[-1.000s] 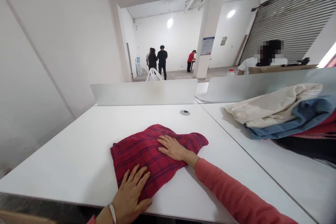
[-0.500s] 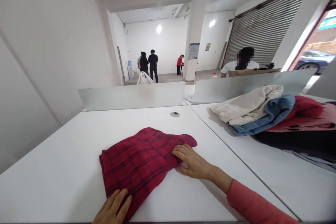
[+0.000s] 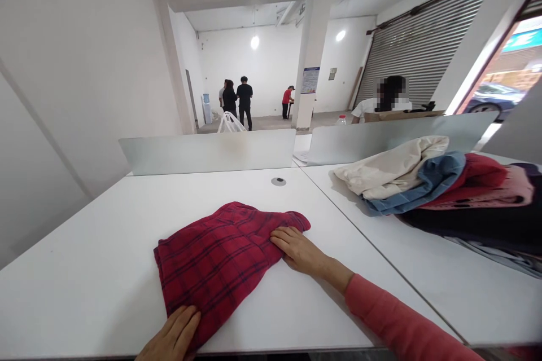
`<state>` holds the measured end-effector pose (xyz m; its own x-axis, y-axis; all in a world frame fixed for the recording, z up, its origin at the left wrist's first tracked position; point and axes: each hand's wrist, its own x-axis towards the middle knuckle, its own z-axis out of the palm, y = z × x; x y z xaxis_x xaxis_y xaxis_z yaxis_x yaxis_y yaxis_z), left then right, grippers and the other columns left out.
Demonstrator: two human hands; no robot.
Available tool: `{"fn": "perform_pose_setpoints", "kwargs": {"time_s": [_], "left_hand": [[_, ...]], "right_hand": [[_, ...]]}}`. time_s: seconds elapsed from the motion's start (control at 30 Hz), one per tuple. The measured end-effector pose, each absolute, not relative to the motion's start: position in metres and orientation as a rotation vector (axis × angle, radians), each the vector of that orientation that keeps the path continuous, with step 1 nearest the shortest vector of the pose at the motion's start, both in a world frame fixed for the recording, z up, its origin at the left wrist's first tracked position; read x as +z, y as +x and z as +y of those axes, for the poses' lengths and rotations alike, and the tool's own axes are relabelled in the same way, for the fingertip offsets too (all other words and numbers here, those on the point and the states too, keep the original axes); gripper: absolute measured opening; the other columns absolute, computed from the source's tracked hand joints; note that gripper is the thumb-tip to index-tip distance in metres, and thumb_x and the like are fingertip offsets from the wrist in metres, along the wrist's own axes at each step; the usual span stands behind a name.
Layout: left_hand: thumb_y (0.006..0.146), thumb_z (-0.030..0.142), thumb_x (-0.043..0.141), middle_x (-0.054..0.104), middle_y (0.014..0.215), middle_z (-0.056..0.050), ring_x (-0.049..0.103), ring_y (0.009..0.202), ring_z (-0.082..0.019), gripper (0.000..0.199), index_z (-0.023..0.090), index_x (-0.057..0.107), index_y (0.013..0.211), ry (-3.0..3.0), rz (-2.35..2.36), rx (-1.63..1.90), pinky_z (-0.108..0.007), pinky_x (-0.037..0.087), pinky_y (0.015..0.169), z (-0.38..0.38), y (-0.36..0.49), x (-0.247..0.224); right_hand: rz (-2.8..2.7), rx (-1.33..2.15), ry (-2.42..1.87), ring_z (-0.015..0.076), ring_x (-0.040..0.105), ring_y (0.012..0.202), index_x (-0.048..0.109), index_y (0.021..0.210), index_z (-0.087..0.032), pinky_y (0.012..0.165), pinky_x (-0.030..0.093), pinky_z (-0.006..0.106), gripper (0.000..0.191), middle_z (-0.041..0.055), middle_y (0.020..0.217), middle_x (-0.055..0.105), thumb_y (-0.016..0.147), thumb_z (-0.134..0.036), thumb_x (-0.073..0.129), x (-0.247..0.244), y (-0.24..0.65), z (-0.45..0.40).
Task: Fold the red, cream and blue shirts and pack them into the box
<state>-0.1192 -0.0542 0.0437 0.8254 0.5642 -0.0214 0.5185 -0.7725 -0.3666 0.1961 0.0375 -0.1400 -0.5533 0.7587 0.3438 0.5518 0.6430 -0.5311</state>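
A red plaid garment, crossed by dark lines, lies folded on the white table. My left hand rests on its near left corner at the table's front edge, fingers laid flat and side by side. Over the garment's narrower right part lies my right hand, its fingers stretched out on the cloth and its thumb hidden beneath. Neither hand lifts the fabric.
To the right is a pile of clothes, with a cream garment, a blue one and a red one. Frosted dividers border the table's back. A cable hole lies beyond the garment. Several people stand farther off.
The view has shifted slightly. The fingers of my left hand have come closer together and lie flatter on the cloth. My right hand stays on the garment, its thumb now tucked out of sight.
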Motion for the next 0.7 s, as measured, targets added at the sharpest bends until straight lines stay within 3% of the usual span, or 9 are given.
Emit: {"fn": "perform_pose_setpoints", "kwargs": {"time_s": [0.2, 0.33, 0.57, 0.7], "left_hand": [[0.065, -0.003, 0.034, 0.064, 0.103, -0.001, 0.060, 0.091, -0.012, 0.068, 0.018, 0.038, 0.130, -2.637, -0.881, 0.241, -0.016, 0.047, 0.078, -0.058, -0.114, 0.048], [0.063, -0.009, 0.030, 0.063, 0.102, -0.004, 0.059, 0.091, -0.015, 0.062, 0.017, 0.053, 0.114, -2.606, -0.995, 0.396, -0.022, 0.048, 0.081, -0.062, -0.108, 0.044], [0.064, -0.010, 0.030, 0.058, 0.109, -0.012, 0.057, 0.094, -0.020, 0.063, 0.013, 0.050, 0.119, -2.595, -1.442, 0.946, -0.031, 0.049, 0.080, -0.042, -0.091, 0.060], [0.066, -0.003, 0.035, 0.058, 0.102, -0.013, 0.055, 0.093, -0.020, 0.049, 0.009, 0.051, 0.110, -2.728, -1.713, 0.928, -0.031, 0.046, 0.083, -0.018, -0.078, 0.099]], "right_hand": [[-2.461, 0.535, -1.085, 0.0269, 0.039, 0.115, 0.051, 0.117, -0.010, 0.092, 0.033, 0.044, 0.043, 0.0129, 0.122, 0.048, 0.076, -0.011, 0.042, -0.131, 0.198, 0.046], [-2.572, 0.522, -1.095, 0.0268, 0.042, 0.111, 0.050, 0.118, -0.010, 0.090, 0.033, 0.043, 0.039, 0.0136, 0.121, 0.049, 0.080, -0.013, 0.043, -0.123, 0.198, 0.054], [-2.635, 0.518, -1.129, 0.0221, 0.052, 0.094, 0.057, 0.101, -0.012, 0.085, 0.036, 0.038, 0.025, 0.0125, 0.099, 0.058, 0.080, -0.011, 0.043, -0.109, 0.190, 0.077], [-2.573, 0.572, -1.128, 0.0215, 0.055, 0.088, 0.059, 0.095, -0.014, 0.080, 0.039, 0.035, 0.026, 0.0115, 0.095, 0.060, 0.075, -0.005, 0.044, -0.096, 0.197, 0.098]]}}
